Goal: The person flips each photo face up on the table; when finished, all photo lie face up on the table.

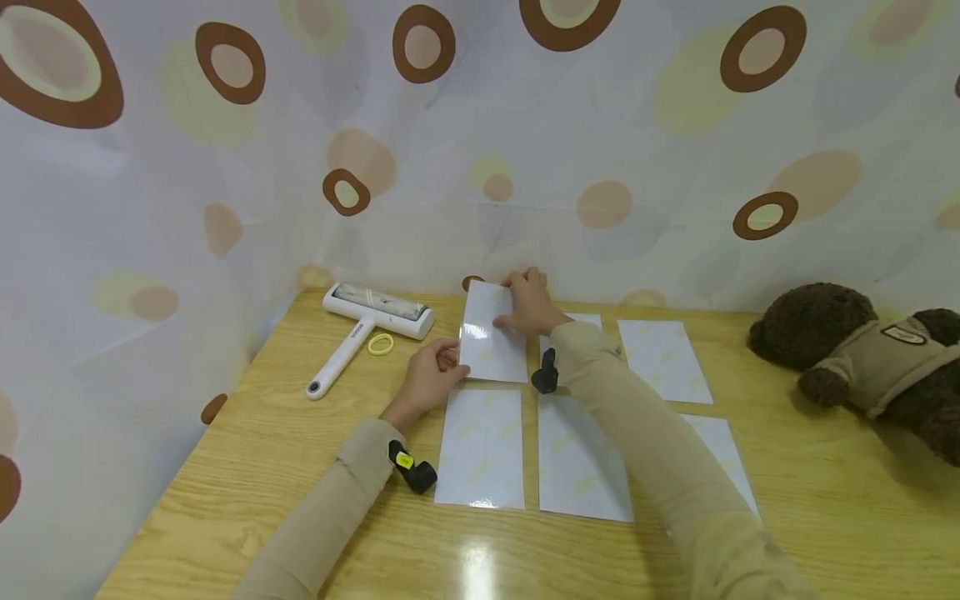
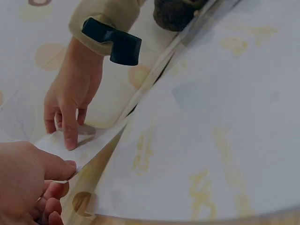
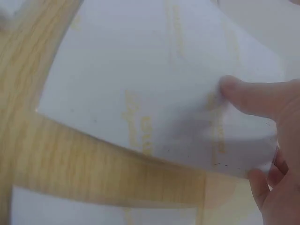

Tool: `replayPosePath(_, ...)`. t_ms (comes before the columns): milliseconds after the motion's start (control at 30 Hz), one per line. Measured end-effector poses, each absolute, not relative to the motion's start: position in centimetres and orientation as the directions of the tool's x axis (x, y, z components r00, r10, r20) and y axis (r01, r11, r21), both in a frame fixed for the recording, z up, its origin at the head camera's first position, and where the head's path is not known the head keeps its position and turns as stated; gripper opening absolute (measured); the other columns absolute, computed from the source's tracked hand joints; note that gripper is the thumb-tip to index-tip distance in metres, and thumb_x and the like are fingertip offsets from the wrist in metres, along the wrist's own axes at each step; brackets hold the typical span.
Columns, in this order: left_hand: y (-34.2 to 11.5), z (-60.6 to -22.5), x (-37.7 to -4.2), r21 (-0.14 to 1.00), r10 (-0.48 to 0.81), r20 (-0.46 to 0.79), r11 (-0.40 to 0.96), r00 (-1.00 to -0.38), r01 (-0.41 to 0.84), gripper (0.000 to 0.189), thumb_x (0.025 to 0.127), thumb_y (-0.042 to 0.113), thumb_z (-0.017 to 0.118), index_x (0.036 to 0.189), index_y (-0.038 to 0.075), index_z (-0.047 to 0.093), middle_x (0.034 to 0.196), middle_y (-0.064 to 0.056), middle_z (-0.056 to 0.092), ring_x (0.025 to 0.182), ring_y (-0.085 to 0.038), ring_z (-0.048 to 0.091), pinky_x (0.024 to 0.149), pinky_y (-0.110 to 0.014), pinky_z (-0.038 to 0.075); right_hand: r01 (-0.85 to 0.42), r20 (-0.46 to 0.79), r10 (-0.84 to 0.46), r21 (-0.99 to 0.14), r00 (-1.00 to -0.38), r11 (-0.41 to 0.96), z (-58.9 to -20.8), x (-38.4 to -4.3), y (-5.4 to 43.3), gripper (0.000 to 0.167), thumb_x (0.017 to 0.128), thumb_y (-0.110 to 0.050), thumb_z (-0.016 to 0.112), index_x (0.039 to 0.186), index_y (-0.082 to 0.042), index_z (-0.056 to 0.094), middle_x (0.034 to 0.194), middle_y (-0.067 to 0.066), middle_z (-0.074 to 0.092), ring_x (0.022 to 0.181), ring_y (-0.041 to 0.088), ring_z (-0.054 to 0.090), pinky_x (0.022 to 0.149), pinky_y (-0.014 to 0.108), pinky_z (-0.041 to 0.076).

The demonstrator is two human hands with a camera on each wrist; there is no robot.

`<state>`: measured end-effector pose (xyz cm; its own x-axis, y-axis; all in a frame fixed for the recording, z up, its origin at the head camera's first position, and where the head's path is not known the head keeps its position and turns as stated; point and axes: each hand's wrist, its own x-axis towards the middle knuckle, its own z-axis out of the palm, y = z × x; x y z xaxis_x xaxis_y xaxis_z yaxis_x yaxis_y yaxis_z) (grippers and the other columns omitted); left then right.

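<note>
A white sheet of paper with faint yellow lettering is held up at the back of the table. My left hand pinches its lower left side between thumb and fingers. My right hand grips the upper right edge, thumb on the near face and fingers partly hidden behind. In the right wrist view the sheet bows slightly over the wood. Close below the held sheet lies a similar sheet. Another sheet is partly covered by my right hand and sleeve.
More white sheets lie in rows, including a back right sheet and a front middle sheet. At left are a white lint roller and a yellow ring. A brown teddy bear lies at right. A patterned curtain borders the table.
</note>
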<state>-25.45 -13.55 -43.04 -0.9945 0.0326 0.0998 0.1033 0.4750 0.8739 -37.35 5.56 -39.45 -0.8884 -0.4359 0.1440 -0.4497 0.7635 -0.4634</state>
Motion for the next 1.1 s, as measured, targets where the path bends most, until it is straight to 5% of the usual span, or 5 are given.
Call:
replayPosePath(167, -13.1, -42.2, -25.4, 0.958, 0.043, 0.068, 0.278, -0.997, 0.077, 0.039, 0.093, 0.001, 0.057, 0.13, -0.005, 0.052, 0.106, -0.014, 0.057, 0.087, -0.015, 0.054, 0.073, -0.021, 0.048, -0.485, 0.151, -0.475, -0.48, -0.867, 0.731, -38.8, -37.4, 6.4, 0.07, 0.082, -0.027, 0.076, 0.134, 0.008, 0.044, 0.132, 0.03, 0.035, 0.124, 0.042, 0.03, 0.105, 0.051, 0.033)
replayPosePath(333, -13.1, -41.8, -25.2, 0.998, 0.097, 0.053, 0.026, -0.994, 0.056, 0.041, 0.1, -0.001, 0.043, 0.141, -0.001, 0.041, 0.132, -0.025, 0.05, 0.108, -0.03, 0.058, 0.087, -0.038, 0.055, -0.493, 0.147, -0.494, -0.516, -0.857, 0.701, -38.6, -37.6, 6.8, 0.077, 0.084, -0.032, 0.074, 0.144, 0.0, 0.037, 0.135, 0.03, 0.031, 0.125, 0.043, 0.026, 0.105, 0.053, 0.033)
replayPosePath(600, -13.2, -41.6, -25.1, 0.989, 0.239, 0.111, -0.125, -0.965, 0.083, 0.044, 0.105, 0.009, 0.035, 0.148, 0.005, 0.031, 0.148, -0.022, 0.038, 0.13, -0.041, 0.045, 0.101, -0.052, 0.043, -0.753, 0.272, -0.707, -0.335, -0.653, 0.566, -37.4, -36.0, 5.8, 0.085, 0.082, -0.01, 0.076, 0.151, -0.016, 0.028, 0.088, 0.014, 0.055, 0.077, 0.023, 0.049, 0.069, 0.034, 0.043)
replayPosePath(867, -12.9, -41.3, -25.0, 0.985, 0.258, 0.148, -0.128, -0.955, 0.118, 0.047, 0.106, 0.014, 0.033, 0.151, 0.004, 0.026, 0.154, -0.018, 0.03, 0.136, -0.038, 0.037, 0.107, -0.052, 0.038, -0.86, 0.367, -0.779, -0.164, -0.508, 0.483, -36.5, -34.4, 4.9, 0.061, 0.082, 0.005, 0.067, 0.137, -0.011, 0.046, 0.08, 0.01, 0.065, 0.064, 0.021, 0.055, 0.061, 0.033, 0.048)
replayPosePath(1100, -12.9, -41.2, -24.8, 0.989, 0.302, 0.135, -0.102, -0.944, 0.109, 0.051, 0.104, 0.015, 0.037, 0.152, 0.005, 0.025, 0.158, -0.014, 0.025, 0.141, -0.034, 0.032, 0.11, -0.052, 0.033, -0.833, 0.408, -0.726, -0.252, -0.553, 0.492, -36.8, -34.5, 4.5, 0.024, 0.094, -0.001, 0.05, 0.118, -0.002, 0.05, 0.071, 0.01, 0.062, 0.052, 0.016, 0.049, 0.055, 0.029, 0.045)
